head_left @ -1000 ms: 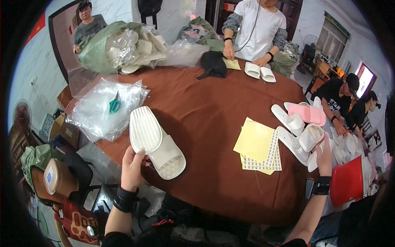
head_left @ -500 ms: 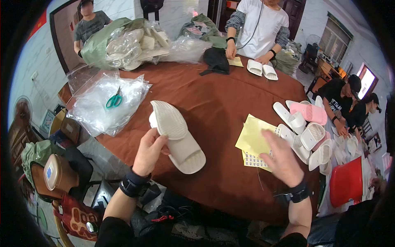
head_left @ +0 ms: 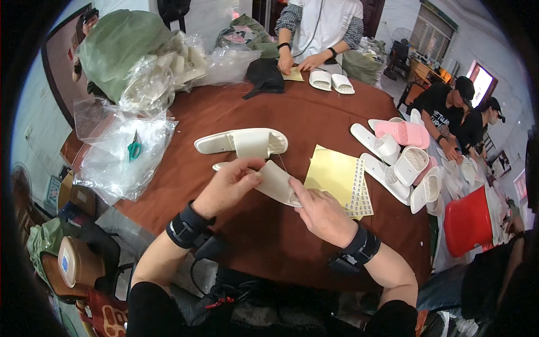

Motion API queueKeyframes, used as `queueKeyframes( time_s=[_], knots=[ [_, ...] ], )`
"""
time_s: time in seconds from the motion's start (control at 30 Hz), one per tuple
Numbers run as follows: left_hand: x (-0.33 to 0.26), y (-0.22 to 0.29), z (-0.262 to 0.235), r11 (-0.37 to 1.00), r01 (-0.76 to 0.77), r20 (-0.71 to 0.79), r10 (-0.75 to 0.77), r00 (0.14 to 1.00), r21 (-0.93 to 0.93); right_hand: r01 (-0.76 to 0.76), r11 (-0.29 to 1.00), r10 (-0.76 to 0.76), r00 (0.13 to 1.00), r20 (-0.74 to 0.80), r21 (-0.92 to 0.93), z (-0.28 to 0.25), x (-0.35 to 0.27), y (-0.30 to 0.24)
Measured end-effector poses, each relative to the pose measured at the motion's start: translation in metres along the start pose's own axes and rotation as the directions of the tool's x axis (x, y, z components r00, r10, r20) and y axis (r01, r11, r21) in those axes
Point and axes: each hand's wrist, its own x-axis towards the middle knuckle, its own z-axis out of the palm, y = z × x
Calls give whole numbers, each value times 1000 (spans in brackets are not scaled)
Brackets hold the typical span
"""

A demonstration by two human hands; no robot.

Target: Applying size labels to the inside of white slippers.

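Observation:
A white slide slipper (head_left: 277, 181) is tilted between my two hands above the near middle of the table. My left hand (head_left: 233, 188) is closed across its middle, with the thumb near the wide strap; this hand hides part of the sole. My right hand (head_left: 325, 216) grips the strap end, its fingertips against the edge. Just beyond lies another white slide slipper (head_left: 252, 143), on its own on the brown cloth. To the right of it, close to my right hand, are yellow sheets of small printed stickers (head_left: 331, 171), overlapping.
Clear plastic bags (head_left: 120, 160) with teal-handled scissors (head_left: 135, 149) on top lie at left. White and pink slippers (head_left: 401, 135) are piled at right, near a red bin (head_left: 467, 222). Across the table (head_left: 213, 115), a person (head_left: 320, 33) works beside a pair of white slippers (head_left: 331, 81).
One slipper now lies on the table, while another is between both hands. My right hand has moved left from the sticker sheets to the slipper. The view has shifted slightly.

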Motion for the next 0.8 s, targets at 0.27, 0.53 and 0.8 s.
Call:
queueKeyframes(
  time_s=[0.27,0.53,0.8],
  knots=[
    [24,-30,-59,742,-81,-245,319,916,665,-116,976,134,987,-86,184,-2,3,5],
    [50,-62,-111,545,91,-173,101,980,834,-162,920,228,962,-149,357,1,1,26],
    [50,-47,-102,942,294,-265,-246,932,160,-152,692,303,948,-93,706,-10,-5,44]
  ],
)
